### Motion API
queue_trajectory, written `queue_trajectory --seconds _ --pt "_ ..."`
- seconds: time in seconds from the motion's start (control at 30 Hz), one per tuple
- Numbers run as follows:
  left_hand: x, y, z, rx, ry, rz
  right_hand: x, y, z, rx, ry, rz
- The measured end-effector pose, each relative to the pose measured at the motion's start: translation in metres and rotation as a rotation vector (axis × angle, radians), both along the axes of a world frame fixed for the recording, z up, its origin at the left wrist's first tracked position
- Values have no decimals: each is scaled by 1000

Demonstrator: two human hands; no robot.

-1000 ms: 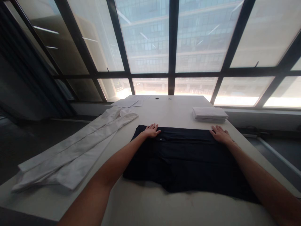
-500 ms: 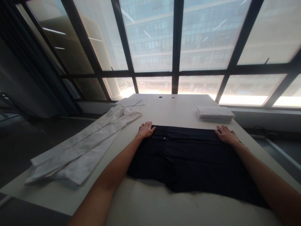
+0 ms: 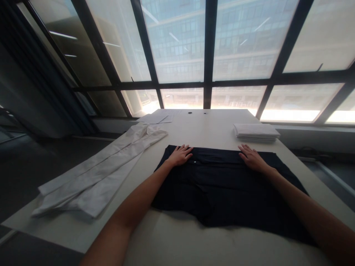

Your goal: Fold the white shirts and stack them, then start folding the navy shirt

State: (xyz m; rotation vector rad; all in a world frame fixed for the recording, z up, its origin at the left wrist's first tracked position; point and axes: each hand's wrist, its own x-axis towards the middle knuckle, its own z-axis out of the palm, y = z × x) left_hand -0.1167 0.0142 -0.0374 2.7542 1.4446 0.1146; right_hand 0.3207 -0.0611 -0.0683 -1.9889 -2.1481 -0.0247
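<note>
A dark navy garment (image 3: 222,188) lies spread on the white table, with a small pale button near its upper edge. Its kind is hard to make out. My left hand (image 3: 180,155) rests open on its upper left part, fingers stretched towards the far edge. On the upper right part my right hand (image 3: 253,158) lies flat and open, fingers apart. Neither hand grips the cloth. The garment's top corners show beyond both hands, and its lower edge is wavy.
A long white garment (image 3: 102,170) lies along the left side of the table (image 3: 202,131). Folded white cloth (image 3: 256,132) is stacked at the back right. Papers (image 3: 156,118) lie at the back left. Large windows (image 3: 180,44) rise behind.
Both hands have moved inward from the garment's top corners, the left hand to the right and the right hand to the left. Those corners are now uncovered.
</note>
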Motion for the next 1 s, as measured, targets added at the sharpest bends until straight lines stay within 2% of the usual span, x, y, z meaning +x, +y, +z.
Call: queue_trajectory --seconds 0.13,0.43,0.67,1.0 --pt "2 -1 -2 -51 41 6 5 0 -8 -146 -18 -38" --pt "1 0 1 -81 47 24 57 4 -19 -118 6 -346" --pt "2 -2 2 -76 33 30 90 6 -27 -79 17 -418" --pt "1 -2 -1 -58 15 28 91 5 -31 -29 28 -420"
